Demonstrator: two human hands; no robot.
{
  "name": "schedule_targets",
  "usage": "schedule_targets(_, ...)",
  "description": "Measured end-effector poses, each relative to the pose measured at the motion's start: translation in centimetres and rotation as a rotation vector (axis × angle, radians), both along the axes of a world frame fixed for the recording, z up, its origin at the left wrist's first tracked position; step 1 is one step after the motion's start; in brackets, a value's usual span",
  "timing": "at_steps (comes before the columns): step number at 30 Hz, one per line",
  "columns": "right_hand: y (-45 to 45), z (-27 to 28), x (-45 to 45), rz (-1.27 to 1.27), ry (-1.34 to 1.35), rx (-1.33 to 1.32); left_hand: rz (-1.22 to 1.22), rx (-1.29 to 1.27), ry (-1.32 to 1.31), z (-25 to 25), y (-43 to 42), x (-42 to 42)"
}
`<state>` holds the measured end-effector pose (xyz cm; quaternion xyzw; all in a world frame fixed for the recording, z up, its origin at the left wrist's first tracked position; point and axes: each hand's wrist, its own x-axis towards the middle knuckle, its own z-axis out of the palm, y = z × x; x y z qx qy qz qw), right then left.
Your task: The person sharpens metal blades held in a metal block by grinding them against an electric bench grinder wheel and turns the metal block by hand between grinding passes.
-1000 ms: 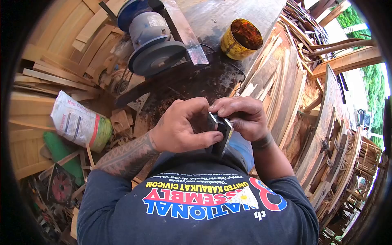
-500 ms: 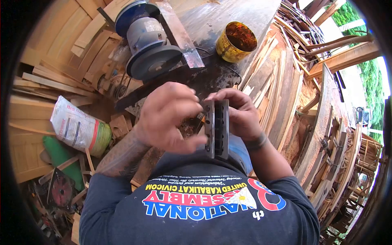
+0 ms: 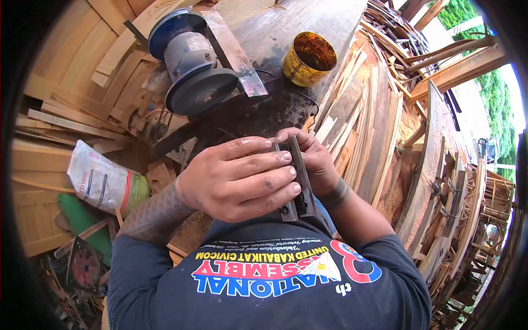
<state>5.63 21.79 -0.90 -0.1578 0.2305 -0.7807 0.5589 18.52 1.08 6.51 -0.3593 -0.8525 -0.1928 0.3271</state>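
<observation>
A dark grey metal piece (image 3: 303,179) with two long parallel sides and a dark gap between them hangs over the shirt front, tilted slightly. My left hand (image 3: 239,179) lies against its left side, fingers side by side and fingertips pressed on the metal; the thumb is hidden. Around the far end, my right hand (image 3: 313,157) grips the piece from the right. A dark round spot like a hole or screw shows at the piece's near end.
Beyond my hands, a bench grinder (image 3: 201,91) and a stained yellow can (image 3: 309,59) stand on a worn tabletop (image 3: 286,25). A white and green sack (image 3: 104,179) is at left. Wooden strips (image 3: 379,132) and sawdust lie at right. A flat metal bar (image 3: 236,55) sits beside the grinder.
My left hand came away from the piece, blurred, and is now back against its left side. The piece has turned and tilted in my right hand. The view has shifted slightly.
</observation>
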Motion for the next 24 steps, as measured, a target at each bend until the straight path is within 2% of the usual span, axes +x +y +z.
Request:
schedule_targets(7, 0.0, -0.2, 0.1, 0.029, -0.082, 0.015, 0.01, 0.04, -0.034, -0.2, -0.4, -0.1)
schedule_targets(16, -0.6, -1.0, 0.7, -0.052, -0.162, 0.088, 0.054, 0.134, -0.091, -1.0, -1.1, 0.0)
schedule_targets(20, -0.9, -0.8, 0.9, -0.055, -0.214, 0.136, 0.03, 0.25, -0.149, -1.7, -1.4, -0.3)
schedule_targets(24, -1.1, -0.3, 1.1, -0.049, -0.21, 0.185, 0.062, 0.194, -0.215, -0.6, -1.3, -0.6)
